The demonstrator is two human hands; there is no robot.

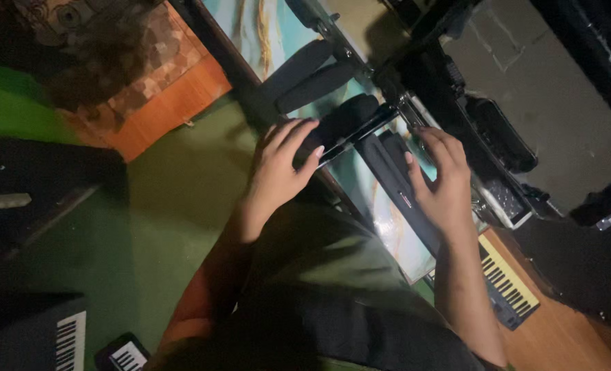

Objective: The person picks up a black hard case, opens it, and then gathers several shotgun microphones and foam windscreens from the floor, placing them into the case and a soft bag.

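Observation:
My left hand [281,165] grips one end of a long flat black device [350,127] with a glossy edge, fingers wrapped over its top. My right hand [443,178] rests with spread fingers on a black padded bar [391,182] lying across a board with a pale blue and cream swirled surface [381,213]. Two more black padded rolls [305,75] lie on the board beyond my left hand. My knee in dark green fabric [319,254] sits below both hands.
A small keyboard with yellowish keys [508,282] lies on the wooden floor at the right. Another keyboard [68,340] and a smaller one [127,356] are at the lower left. Black stands and cases [498,130] crowd the upper right; green carpet [168,199] spreads left.

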